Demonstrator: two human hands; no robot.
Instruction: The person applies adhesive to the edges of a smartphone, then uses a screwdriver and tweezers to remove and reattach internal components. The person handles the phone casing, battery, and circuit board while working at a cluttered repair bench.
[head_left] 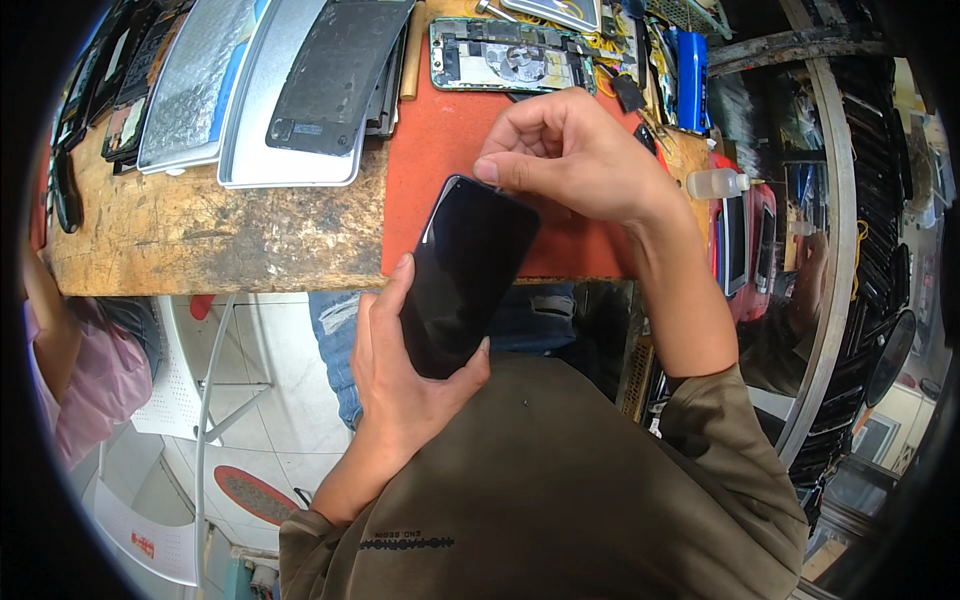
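A smartphone (468, 280) with a dark, glossy screen lies tilted in my left hand (385, 385). The fingers and thumb clasp its two long sides near the lower end. My right hand (580, 160) is at the phone's top edge, thumb and forefinger pinched together and the other fingers curled. Whatever may be between those fingertips is too small or hidden to make out. Beneath this hand spreads a red-orange mat (425, 135). Beyond it lies an opened phone (512, 62) with its inner parts bare.
The worn wooden bench (230, 240) carries metal trays (235, 150) with a dark flat panel (325, 85) at the left. A clear bottle (715, 184) and a blue object (690, 80) are at the right. A person in pink (95, 385) sits at the far left.
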